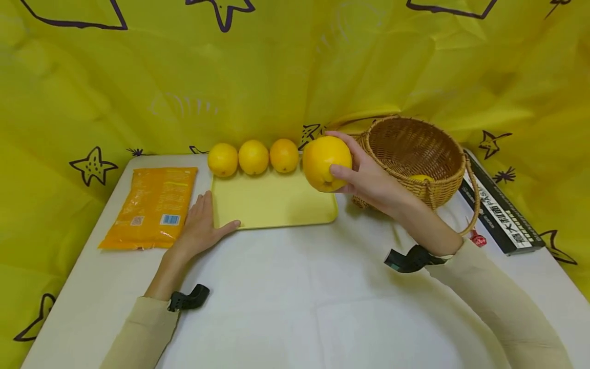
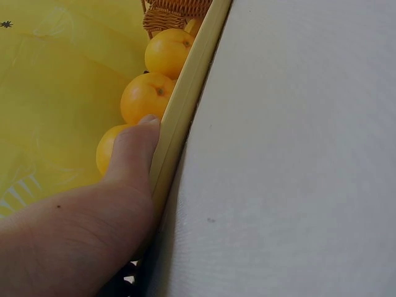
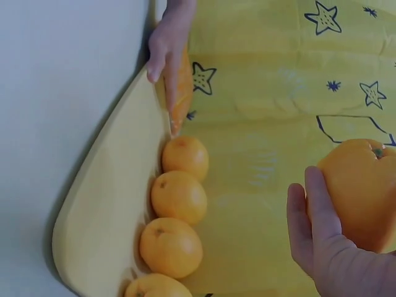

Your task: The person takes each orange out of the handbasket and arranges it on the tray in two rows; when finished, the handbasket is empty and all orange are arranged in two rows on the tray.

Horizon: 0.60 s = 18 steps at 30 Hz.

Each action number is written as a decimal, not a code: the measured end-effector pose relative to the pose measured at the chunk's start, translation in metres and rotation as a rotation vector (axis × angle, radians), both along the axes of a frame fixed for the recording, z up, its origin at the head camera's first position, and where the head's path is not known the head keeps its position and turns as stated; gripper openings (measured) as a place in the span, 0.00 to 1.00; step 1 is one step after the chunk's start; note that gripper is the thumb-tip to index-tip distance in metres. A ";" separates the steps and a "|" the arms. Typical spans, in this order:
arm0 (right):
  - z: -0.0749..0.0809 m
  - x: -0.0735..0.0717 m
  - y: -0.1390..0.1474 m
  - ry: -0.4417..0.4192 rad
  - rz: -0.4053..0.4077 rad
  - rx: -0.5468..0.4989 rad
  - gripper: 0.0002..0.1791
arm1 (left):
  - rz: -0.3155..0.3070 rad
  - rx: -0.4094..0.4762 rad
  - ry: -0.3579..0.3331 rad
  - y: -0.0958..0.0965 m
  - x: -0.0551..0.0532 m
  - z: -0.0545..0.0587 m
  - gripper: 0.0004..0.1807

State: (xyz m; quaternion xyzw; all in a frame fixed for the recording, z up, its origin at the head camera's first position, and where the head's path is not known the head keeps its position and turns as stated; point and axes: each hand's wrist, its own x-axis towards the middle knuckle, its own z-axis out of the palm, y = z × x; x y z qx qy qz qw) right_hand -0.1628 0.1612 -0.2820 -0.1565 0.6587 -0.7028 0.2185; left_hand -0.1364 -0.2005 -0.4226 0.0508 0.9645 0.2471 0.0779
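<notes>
My right hand (image 1: pixel 371 179) grips an orange (image 1: pixel 322 156), raised over the right end of the pale yellow tray (image 1: pixel 276 205). Thumb and fingers wrap its side in the right wrist view. Along the tray's back edge stands a row of several oranges (image 3: pixel 171 247); the rightmost is hidden behind the held orange in the head view. My left hand (image 1: pixel 199 229) rests at the tray's front left corner, its fingers straight along the left side and the thumb stretched out on the front rim.
A wicker basket (image 1: pixel 442 192) stands at the right with another orange (image 1: pixel 421 178) inside. Beyond it lie a long black box (image 1: pixel 502 210) and a small red item (image 1: pixel 478 239). An orange packet (image 1: pixel 152 205) lies left of the tray. Yellow cloth (image 1: pixel 276 77) hangs behind the white table (image 1: pixel 276 287).
</notes>
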 end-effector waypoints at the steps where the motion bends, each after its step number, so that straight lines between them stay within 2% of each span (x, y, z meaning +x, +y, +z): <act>1: -0.001 -0.001 -0.002 0.005 0.009 0.000 0.37 | -0.001 0.003 -0.002 0.000 0.001 0.000 0.65; 10: -0.004 -0.010 -0.026 0.030 -0.006 0.090 0.41 | -0.005 -0.001 -0.024 0.003 -0.002 -0.002 0.65; 18: -0.010 -0.028 -0.068 0.121 0.020 0.180 0.39 | 0.009 -0.007 -0.019 0.000 0.001 0.001 0.64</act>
